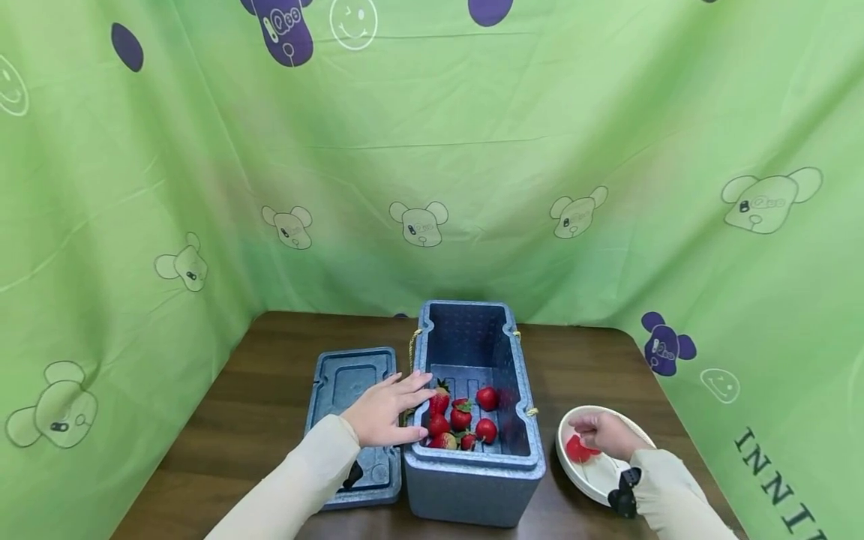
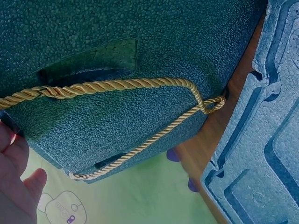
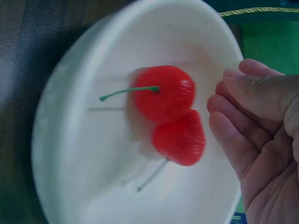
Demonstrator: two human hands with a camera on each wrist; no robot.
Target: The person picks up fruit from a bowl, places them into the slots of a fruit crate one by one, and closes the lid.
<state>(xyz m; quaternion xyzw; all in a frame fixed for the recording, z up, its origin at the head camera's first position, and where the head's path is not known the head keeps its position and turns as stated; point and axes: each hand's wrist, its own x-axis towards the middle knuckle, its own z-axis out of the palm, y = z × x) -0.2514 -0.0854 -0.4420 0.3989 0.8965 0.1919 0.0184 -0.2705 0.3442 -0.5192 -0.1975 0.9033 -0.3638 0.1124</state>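
My left hand (image 1: 388,412) rests with outstretched fingers on the left rim of a blue foam box (image 1: 472,491). Inside the box lie several strawberries (image 1: 461,417) and round red fruits (image 1: 487,398). On the right, my right hand (image 1: 604,435) hovers over a white bowl (image 1: 601,474). Two red cherries sit against each other there; one cherry (image 3: 163,93) has a green stem pointing left, the other cherry (image 3: 181,138) a stem pointing down. In the right wrist view the fingers are loosely bent beside the cherries, with nothing between them.
A blue foam lid (image 1: 351,375) lies on the brown table (image 1: 250,420) left of the box, partly under my left arm. Gold rope (image 2: 121,84) runs along the box's side. A green printed curtain (image 1: 472,165) hangs behind and at both sides.
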